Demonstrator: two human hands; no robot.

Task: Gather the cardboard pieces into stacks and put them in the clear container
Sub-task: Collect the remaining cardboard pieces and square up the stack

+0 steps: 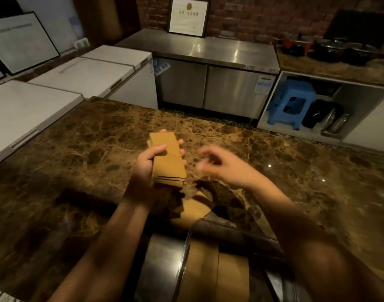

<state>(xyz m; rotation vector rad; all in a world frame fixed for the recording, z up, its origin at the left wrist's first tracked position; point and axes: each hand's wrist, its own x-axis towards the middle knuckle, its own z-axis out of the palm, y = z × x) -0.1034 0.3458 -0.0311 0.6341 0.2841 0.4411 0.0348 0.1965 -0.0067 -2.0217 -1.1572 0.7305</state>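
The gathering step is in hand: the left hand (148, 164) grips a stack of flat tan cardboard pieces (168, 160) by its long sides, thumb across the top face and fingertips showing past the far edge, holding it up above the dark brown veined marble table (77, 153). The stack looks uneven, its near end stepped with dark gaps between the layers, so by my judgement it is not yet squared. The right hand (221, 166) hangs just beside the stack, apart from it, blurred, fingers loosely curled and holding nothing that can be made out. Below the hands, in shadow on the table, lie a few loose tan cardboard pieces (193, 209), overlapping one another. Nearer the person stands the clear plastic container with rounded rim (187, 240), and inside it more flat tan cardboard (217, 271) already lies, so part of the task seems done. The next move probably calls for the right hand to go down to the loose pieces, pinch one or several off the smooth stone, and lay them on the held stack; the edges then want tapping level, since a ragged stack may catch on the container rim or slide apart when lowered in. Whether other pieces remain outside the view I cannot tell
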